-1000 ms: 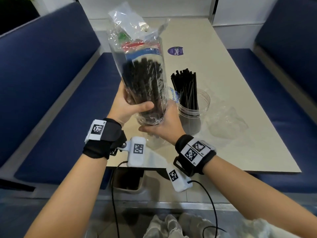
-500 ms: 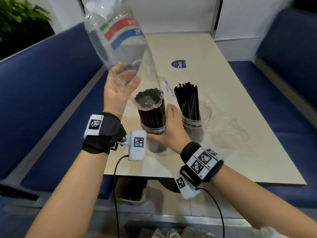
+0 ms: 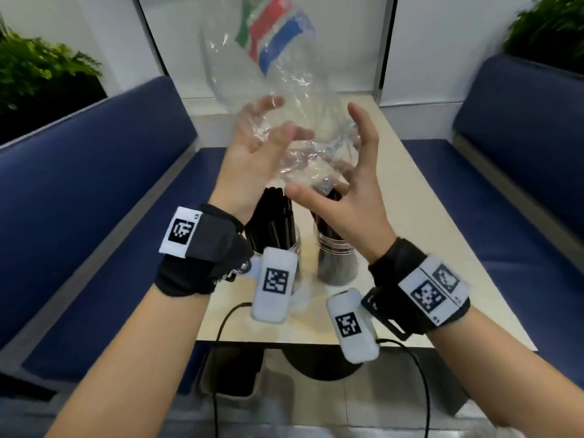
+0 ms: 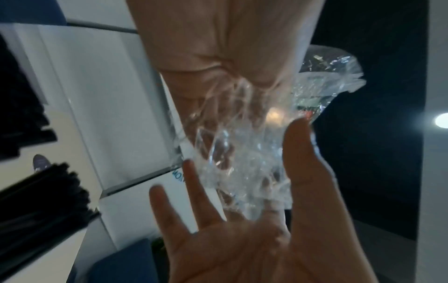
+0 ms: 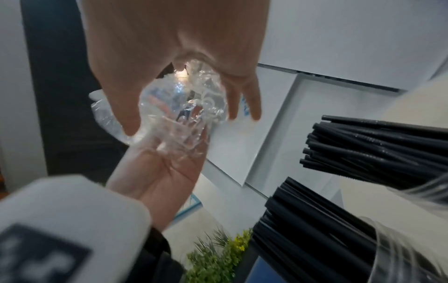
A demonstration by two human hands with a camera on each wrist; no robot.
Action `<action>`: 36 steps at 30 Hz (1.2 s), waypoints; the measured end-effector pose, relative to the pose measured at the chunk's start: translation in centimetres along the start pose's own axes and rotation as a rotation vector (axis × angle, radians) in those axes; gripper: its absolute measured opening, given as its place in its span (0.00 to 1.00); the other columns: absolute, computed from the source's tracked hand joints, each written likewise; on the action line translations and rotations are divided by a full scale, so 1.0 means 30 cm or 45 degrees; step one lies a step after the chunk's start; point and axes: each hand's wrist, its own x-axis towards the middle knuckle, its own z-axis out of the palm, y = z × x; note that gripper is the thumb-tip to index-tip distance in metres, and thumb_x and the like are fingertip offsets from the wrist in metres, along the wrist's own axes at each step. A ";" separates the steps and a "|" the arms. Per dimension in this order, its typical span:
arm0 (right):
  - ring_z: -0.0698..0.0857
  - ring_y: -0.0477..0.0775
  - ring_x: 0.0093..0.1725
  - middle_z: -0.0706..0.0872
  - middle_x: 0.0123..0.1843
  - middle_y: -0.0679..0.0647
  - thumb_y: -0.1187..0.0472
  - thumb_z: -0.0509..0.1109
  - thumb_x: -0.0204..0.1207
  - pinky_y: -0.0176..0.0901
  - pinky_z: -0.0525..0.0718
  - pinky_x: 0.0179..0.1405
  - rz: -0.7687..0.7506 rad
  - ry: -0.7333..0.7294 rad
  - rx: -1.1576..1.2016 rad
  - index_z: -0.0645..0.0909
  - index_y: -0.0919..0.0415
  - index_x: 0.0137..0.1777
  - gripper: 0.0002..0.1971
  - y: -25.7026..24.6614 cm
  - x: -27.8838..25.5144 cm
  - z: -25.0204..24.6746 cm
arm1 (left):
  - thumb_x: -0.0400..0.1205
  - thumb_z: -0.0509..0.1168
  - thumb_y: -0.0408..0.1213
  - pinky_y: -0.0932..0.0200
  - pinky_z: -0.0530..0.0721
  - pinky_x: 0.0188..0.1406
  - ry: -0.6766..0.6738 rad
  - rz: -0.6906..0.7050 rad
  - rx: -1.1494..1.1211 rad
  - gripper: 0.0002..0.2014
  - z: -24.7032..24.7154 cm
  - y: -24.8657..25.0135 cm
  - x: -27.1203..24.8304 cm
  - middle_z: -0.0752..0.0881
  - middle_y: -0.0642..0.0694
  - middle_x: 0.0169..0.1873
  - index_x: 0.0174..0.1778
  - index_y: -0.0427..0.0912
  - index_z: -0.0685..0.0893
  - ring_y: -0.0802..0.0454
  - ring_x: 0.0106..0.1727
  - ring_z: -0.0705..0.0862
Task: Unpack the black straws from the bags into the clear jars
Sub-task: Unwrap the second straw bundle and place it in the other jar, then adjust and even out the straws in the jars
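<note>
both hands (image 3: pixel 303 175) now cup the lifted empty bag (image 3: pixel 278 99) above the beige table (image 3: pixel 426 216).

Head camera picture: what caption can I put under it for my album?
Both hands, left and right, crumple an empty clear bag above two straw-filled jars.

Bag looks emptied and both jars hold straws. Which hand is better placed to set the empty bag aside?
Probably the left hand: its fingers already lie against the empty bag. The right hand is spread open beside the bag's lower end, gripping nothing.
</note>
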 end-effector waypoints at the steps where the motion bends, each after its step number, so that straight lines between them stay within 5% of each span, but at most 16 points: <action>1: 0.79 0.57 0.69 0.64 0.77 0.53 0.55 0.81 0.60 0.57 0.83 0.65 0.039 0.000 0.089 0.58 0.45 0.74 0.45 0.001 -0.003 -0.019 | 0.84 0.59 0.30 0.54 0.87 0.46 -0.092 -0.061 0.020 0.09 0.023 -0.010 -0.005 0.90 0.51 0.39 0.58 0.44 0.76 0.52 0.43 0.89; 3: 0.84 0.58 0.62 0.70 0.73 0.57 0.58 0.79 0.62 0.52 0.87 0.58 0.077 0.057 0.078 0.65 0.44 0.67 0.36 0.014 -0.021 -0.063 | 0.85 0.57 0.30 0.57 0.86 0.50 -0.293 -0.193 0.173 0.09 0.060 -0.040 -0.014 0.88 0.49 0.45 0.51 0.48 0.81 0.54 0.47 0.88; 6: 0.86 0.54 0.53 0.79 0.56 0.44 0.60 0.74 0.67 0.46 0.87 0.52 0.032 0.250 -0.161 0.72 0.40 0.55 0.21 0.055 -0.066 -0.144 | 0.84 0.58 0.33 0.75 0.78 0.54 -0.510 -0.256 0.526 0.09 0.103 -0.089 -0.047 0.83 0.53 0.49 0.54 0.49 0.80 0.74 0.48 0.82; 9: 0.80 0.33 0.42 0.77 0.46 0.34 0.66 0.70 0.72 0.24 0.80 0.41 -0.026 0.517 -0.496 0.77 0.51 0.51 0.12 0.097 -0.113 -0.248 | 0.82 0.63 0.42 0.73 0.74 0.50 -0.542 -0.402 0.855 0.18 0.128 -0.137 -0.100 0.78 0.50 0.58 0.68 0.47 0.74 0.61 0.57 0.78; 12: 0.75 0.46 0.44 0.75 0.45 0.32 0.65 0.66 0.75 0.36 0.74 0.43 0.043 0.709 -0.726 0.78 0.61 0.59 0.13 0.146 -0.135 -0.364 | 0.79 0.66 0.47 0.66 0.75 0.40 -0.399 -0.509 0.965 0.26 0.143 -0.202 -0.169 0.78 0.52 0.50 0.71 0.43 0.71 0.56 0.49 0.79; 14: 0.70 0.55 0.46 0.79 0.45 0.44 0.63 0.64 0.76 0.39 0.64 0.44 0.130 0.730 -0.963 0.77 0.60 0.65 0.17 0.199 -0.143 -0.419 | 0.77 0.68 0.47 0.64 0.73 0.45 -0.332 -0.587 1.004 0.31 0.159 -0.259 -0.204 0.77 0.51 0.52 0.72 0.38 0.68 0.52 0.53 0.78; 17: 0.75 0.69 0.45 0.81 0.42 0.67 0.65 0.63 0.73 0.48 0.68 0.45 0.187 0.600 -1.370 0.75 0.59 0.70 0.23 0.290 -0.160 -0.457 | 0.74 0.72 0.49 0.59 0.68 0.64 -0.275 -0.703 0.966 0.42 0.175 -0.363 -0.223 0.69 0.37 0.72 0.77 0.33 0.58 0.44 0.72 0.71; 22: 0.79 0.70 0.43 0.79 0.41 0.70 0.72 0.64 0.71 0.55 0.75 0.42 0.451 0.146 -1.749 0.67 0.53 0.77 0.33 0.448 -0.219 -0.434 | 0.70 0.74 0.54 0.52 0.57 0.79 -0.124 -0.795 0.883 0.58 0.196 -0.495 -0.197 0.51 0.41 0.84 0.81 0.36 0.39 0.46 0.83 0.54; 27: 0.71 0.70 0.64 0.71 0.66 0.69 0.63 0.65 0.73 0.58 0.68 0.66 0.707 -0.141 -1.778 0.67 0.50 0.75 0.29 0.534 -0.258 -0.422 | 0.58 0.82 0.53 0.46 0.67 0.77 0.064 -0.703 0.752 0.63 0.208 -0.574 -0.140 0.68 0.43 0.78 0.81 0.43 0.48 0.46 0.78 0.68; 30: 0.63 0.68 0.72 0.65 0.73 0.64 0.51 0.62 0.74 0.59 0.59 0.73 0.849 -0.312 -1.783 0.71 0.50 0.71 0.24 0.543 -0.235 -0.418 | 0.55 0.84 0.49 0.56 0.76 0.66 0.140 -0.663 0.723 0.54 0.213 -0.603 -0.108 0.81 0.48 0.65 0.74 0.41 0.64 0.51 0.65 0.79; 32: 0.60 0.68 0.75 0.62 0.76 0.64 0.49 0.58 0.76 0.61 0.56 0.76 0.961 -0.376 -1.690 0.70 0.51 0.71 0.23 0.551 -0.214 -0.414 | 0.56 0.84 0.45 0.63 0.76 0.57 0.122 -0.657 0.696 0.49 0.210 -0.605 -0.089 0.82 0.51 0.58 0.71 0.40 0.69 0.55 0.60 0.81; 36: 0.54 0.70 0.80 0.49 0.82 0.68 0.54 0.58 0.78 0.61 0.53 0.80 0.971 -0.272 -1.331 0.57 0.49 0.78 0.28 0.533 -0.178 -0.415 | 0.56 0.85 0.40 0.60 0.76 0.62 -0.001 -0.675 0.655 0.50 0.170 -0.599 -0.063 0.81 0.53 0.57 0.72 0.42 0.66 0.54 0.62 0.81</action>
